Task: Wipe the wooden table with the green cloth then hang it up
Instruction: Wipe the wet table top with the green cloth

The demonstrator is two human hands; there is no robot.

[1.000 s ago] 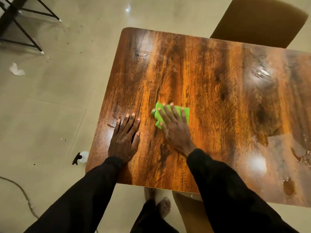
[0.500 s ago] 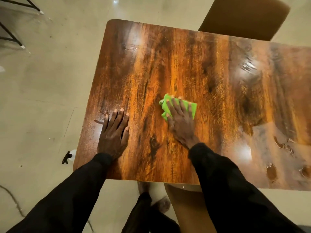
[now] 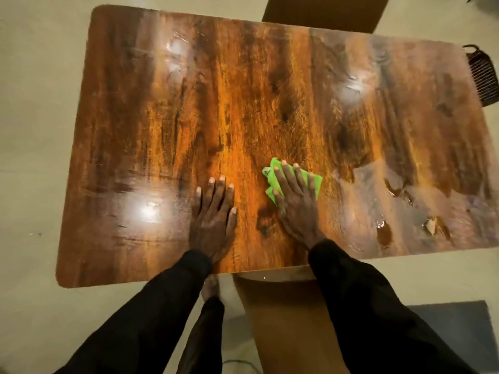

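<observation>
The glossy wooden table (image 3: 243, 103) fills most of the head view. A folded green cloth (image 3: 313, 182) lies on it near the front edge, a little right of centre. My right hand (image 3: 294, 203) presses flat on the cloth, fingers spread over it. My left hand (image 3: 213, 220) rests flat on the bare wood to the left of the cloth, fingers apart, holding nothing. Wet patches and droplets (image 3: 399, 195) sit on the table's right part.
A brown chair (image 3: 286, 319) stands under the near edge between my arms, and another chair (image 3: 324, 12) at the far side. A dark slatted object (image 3: 483, 74) is beyond the right end. A grey mat (image 3: 453, 327) lies on the floor at lower right.
My right hand has slid the cloth to the right along the table. My left hand followed to the right, still flat on the wood. The view shifted right, showing more of the table.
</observation>
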